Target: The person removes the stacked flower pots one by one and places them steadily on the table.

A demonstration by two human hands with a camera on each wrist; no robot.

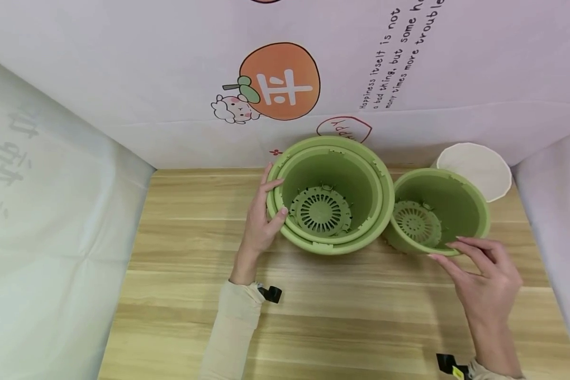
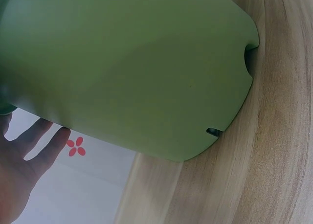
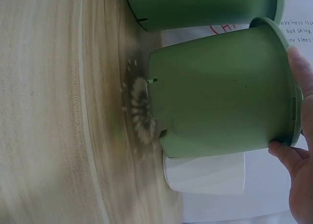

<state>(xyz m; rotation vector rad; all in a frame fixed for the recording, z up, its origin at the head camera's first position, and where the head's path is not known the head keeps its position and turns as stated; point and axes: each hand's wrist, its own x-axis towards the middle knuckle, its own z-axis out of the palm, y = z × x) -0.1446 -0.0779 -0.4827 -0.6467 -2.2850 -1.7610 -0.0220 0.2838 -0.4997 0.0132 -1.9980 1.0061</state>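
Note:
A large green flowerpot (image 1: 387, 195) stands on the table with a slightly smaller green pot (image 1: 332, 168) nested inside it. My left hand (image 1: 260, 220) holds their left rim, the thumb and a finger reaching over the edge. Another green pot (image 1: 461, 211) is at the right, tilted, its slotted bottom showing inside. The thumb and fingers of my right hand (image 1: 490, 277) pinch its near rim. In the right wrist view this pot (image 3: 220, 92) hangs clear of the table, and light through its slots falls on the wood.
A white pot (image 1: 477, 171) stands behind the right green pot, partly hidden by it. The wooden table (image 1: 180, 295) meets a printed white sheet (image 1: 171, 121) at the back, with sheets along both sides too.

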